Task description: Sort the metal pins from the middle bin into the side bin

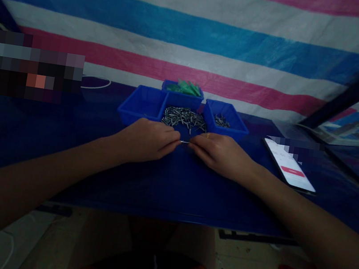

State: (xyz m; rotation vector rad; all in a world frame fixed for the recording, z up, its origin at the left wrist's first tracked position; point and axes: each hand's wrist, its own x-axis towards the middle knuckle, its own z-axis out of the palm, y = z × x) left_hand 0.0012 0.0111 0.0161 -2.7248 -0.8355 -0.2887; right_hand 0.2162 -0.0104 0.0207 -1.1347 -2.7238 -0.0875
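In the head view, my left hand (148, 139) and my right hand (222, 155) meet low over the blue table (175, 183), fingertips pinched. A thin silver metal pin (184, 142) spans the small gap between them, with one end in each pinch; its ends are hidden by the fingers. Just beyond my hands lies a loose pile of similar metal pins (182, 116). A blue bin (146, 99) stands beyond my left hand, its inside mostly bare. Past my right hand, another blue bin (237, 127) contains some small metal pieces (222, 121).
A third blue bin (186, 101) at the back holds green packets (188, 88). On the right lies a phone (291, 167) with a lit screen. Behind the table hangs a striped tarp (195, 29). A white cable (97, 86) trails at the left, beside a blurred-out patch.
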